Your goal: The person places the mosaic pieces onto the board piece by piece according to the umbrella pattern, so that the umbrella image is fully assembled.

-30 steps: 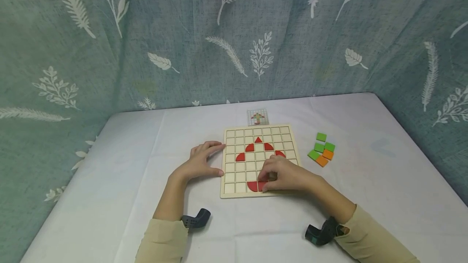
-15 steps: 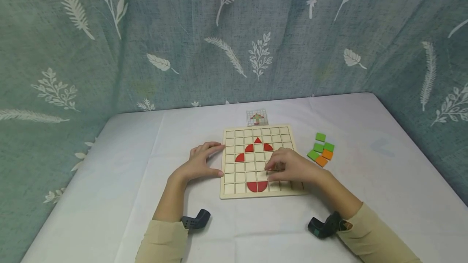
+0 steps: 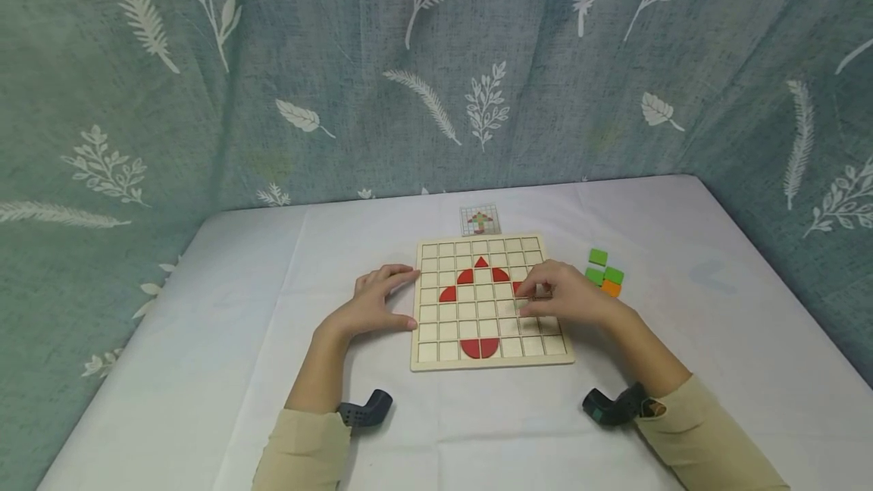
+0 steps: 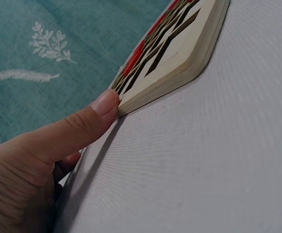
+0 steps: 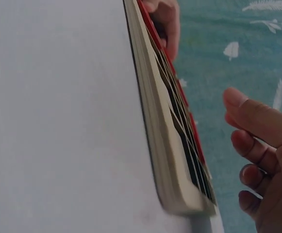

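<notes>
A square wooden grid board (image 3: 436, 354) lies flat on the white cloth. Red pieces sit in its cells: a small triangle (image 3: 480, 262) near the top, rounded quarter pieces (image 3: 466, 276) below it, and a pair of quarter pieces (image 3: 480, 348) along the bottom row. At the board's left edge my left hand (image 3: 371, 301) rests with thumb and fingers spread, the thumb (image 4: 104, 103) touching the rim. My right hand (image 3: 562, 294) hovers over the board's right side, fingers loosely bent and nothing between them; it partly covers a red piece (image 3: 517, 288).
Right of the board lie green square tiles (image 3: 598, 257) and an orange tile (image 3: 611, 289), some hidden behind my right hand. A small pattern card (image 3: 480, 220) lies just beyond the board's far edge. A patterned curtain (image 3: 341, 97) hangs behind the table.
My right hand has left the red quarter pieces at the bottom of the board and moved right and away toward the loose tiles. My left hand stays at the left edge.
</notes>
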A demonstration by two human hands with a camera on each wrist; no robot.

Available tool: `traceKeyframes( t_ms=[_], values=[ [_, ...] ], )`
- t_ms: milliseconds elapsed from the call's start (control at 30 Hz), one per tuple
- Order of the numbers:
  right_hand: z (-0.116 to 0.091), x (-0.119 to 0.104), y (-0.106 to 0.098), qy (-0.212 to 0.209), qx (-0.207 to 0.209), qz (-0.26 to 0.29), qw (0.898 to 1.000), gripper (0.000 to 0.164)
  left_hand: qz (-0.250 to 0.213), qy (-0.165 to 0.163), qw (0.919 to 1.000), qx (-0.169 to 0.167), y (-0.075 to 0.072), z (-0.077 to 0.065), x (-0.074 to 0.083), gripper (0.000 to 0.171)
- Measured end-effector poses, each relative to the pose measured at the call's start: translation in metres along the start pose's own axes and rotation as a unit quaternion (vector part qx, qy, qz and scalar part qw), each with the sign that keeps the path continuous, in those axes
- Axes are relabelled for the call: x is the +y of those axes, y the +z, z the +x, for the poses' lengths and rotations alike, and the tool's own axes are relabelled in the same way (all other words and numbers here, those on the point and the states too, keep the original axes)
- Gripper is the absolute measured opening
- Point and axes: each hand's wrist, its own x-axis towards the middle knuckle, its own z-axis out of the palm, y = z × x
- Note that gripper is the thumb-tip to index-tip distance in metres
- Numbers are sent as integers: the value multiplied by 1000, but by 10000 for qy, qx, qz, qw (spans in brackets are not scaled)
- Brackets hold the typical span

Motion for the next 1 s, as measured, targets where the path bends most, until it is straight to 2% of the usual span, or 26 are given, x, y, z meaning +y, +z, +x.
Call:
traceKeyframes(
  t_ms=[200,467,833,1000],
  values=[
    [-6,8,-15,170,239,34,9996,20,-8,-79,10000,-25,0,0,1,91],
    [-20,17,-37,560,182,351,9976,26,46,-56,9999,-76,-1,0,0,89],
    [-50,42,-67,930,180,1019,9903,28,11,-135,9999,-41,1,1,-1,90],
    [-59,49,-77,903,412,949,9905,28,35,-138,9999,-52,0,-1,-2,90]
  ],
)
